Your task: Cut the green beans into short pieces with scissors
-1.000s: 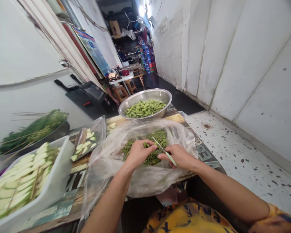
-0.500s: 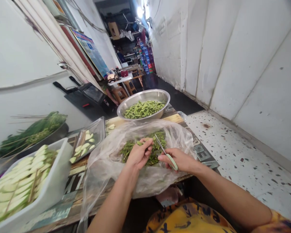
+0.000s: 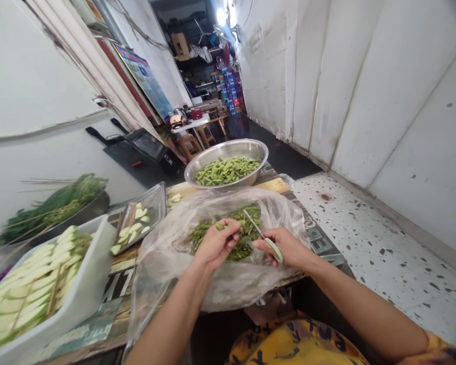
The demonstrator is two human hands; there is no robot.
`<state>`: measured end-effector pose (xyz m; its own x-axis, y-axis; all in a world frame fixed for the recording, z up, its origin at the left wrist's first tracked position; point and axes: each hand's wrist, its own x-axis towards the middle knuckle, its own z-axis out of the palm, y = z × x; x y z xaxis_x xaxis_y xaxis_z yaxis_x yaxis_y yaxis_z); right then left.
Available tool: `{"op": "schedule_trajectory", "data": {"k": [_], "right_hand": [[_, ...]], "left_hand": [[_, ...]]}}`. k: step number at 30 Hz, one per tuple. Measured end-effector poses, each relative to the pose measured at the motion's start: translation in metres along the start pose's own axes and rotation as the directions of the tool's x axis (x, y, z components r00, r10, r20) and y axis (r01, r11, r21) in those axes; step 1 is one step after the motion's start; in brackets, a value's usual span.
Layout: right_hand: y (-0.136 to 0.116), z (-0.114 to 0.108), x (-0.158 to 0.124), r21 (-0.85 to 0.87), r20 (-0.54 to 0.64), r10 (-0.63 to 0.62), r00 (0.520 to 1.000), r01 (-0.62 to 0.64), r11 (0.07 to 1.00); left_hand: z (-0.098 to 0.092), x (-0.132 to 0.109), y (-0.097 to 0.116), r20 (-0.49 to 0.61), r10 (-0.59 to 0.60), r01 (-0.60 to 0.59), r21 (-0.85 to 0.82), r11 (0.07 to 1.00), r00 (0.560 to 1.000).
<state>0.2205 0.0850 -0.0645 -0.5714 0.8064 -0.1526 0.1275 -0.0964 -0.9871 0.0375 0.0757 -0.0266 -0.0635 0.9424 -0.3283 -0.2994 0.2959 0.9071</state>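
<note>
Closed around a green pod (image 3: 220, 226), my left hand (image 3: 219, 243) is over an open clear plastic bag (image 3: 155, 253). Inside the bag lies a pile of small dark green pieces (image 3: 247, 247), partly hidden by my hands. My right hand (image 3: 283, 247) grips scissors (image 3: 272, 249) with pale green handles, their blades pointing up and left, a little apart from my left hand. Beyond the bag stands a metal bowl (image 3: 264, 157) holding many green pods (image 3: 228, 171).
At the left, a white bin (image 3: 95, 268) holds skewered pale green slices. A metal tray (image 3: 160, 203) with more slices and sticks sits beside it. Leafy greens (image 3: 57, 203) fill a dark bowl behind. A wall runs along the right.
The scissors and my right hand have shifted slightly right. My left hand stays over the bag with the pod, its fingers a little changed.
</note>
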Motion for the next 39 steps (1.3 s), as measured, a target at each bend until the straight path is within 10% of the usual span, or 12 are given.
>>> {"op": "schedule_trajectory", "data": {"k": [3,5,7,10,13,17,19,26,32,39], "right_hand": [[0.000,-0.006,-0.006,0.082,-0.091,-0.009,0.996,0.016,0.997],[0.002,-0.011,-0.010,0.123,-0.142,-0.004,0.990,0.022,0.992],[0.004,-0.014,-0.016,0.137,-0.142,-0.004,0.990,0.023,0.990],[0.005,-0.019,-0.024,0.124,-0.112,-0.027,0.993,0.041,0.991],[0.005,-0.023,-0.030,0.124,-0.144,-0.033,0.989,0.051,0.991],[0.004,-0.025,-0.032,0.115,-0.146,-0.022,0.989,0.039,0.993],[0.003,-0.025,-0.032,0.107,-0.123,0.000,0.992,0.014,0.994],[0.008,-0.022,-0.035,0.072,-0.091,0.036,0.995,-0.030,0.997],[0.014,-0.021,-0.032,-0.023,-0.039,0.088,0.995,-0.089,0.996],[0.003,-0.019,-0.020,-0.288,0.013,0.073,0.997,-0.066,0.955]], "left_hand": [[-0.003,0.019,0.040,-0.074,0.296,-0.281,0.166,0.945,0.952],[-0.004,0.043,0.077,-0.146,0.623,-0.522,0.419,0.743,0.769],[-0.003,0.069,0.109,-0.125,0.814,-0.509,0.724,0.466,0.567],[0.006,0.090,0.130,0.102,0.759,-0.311,0.940,0.137,0.643],[0.020,0.087,0.111,0.292,0.720,-0.369,0.928,-0.053,0.630],[0.027,0.085,0.056,0.472,0.319,-0.513,0.857,0.053,0.822],[0.023,0.094,0.031,0.497,0.186,-0.520,0.849,0.099,0.847],[0.014,0.130,-0.003,0.402,0.297,-0.446,0.890,0.099,0.866],[0.015,0.105,0.012,0.379,0.308,-0.426,0.899,0.099,0.872],[-0.002,0.036,0.012,0.156,0.297,-0.309,0.751,0.584,0.942]]}}
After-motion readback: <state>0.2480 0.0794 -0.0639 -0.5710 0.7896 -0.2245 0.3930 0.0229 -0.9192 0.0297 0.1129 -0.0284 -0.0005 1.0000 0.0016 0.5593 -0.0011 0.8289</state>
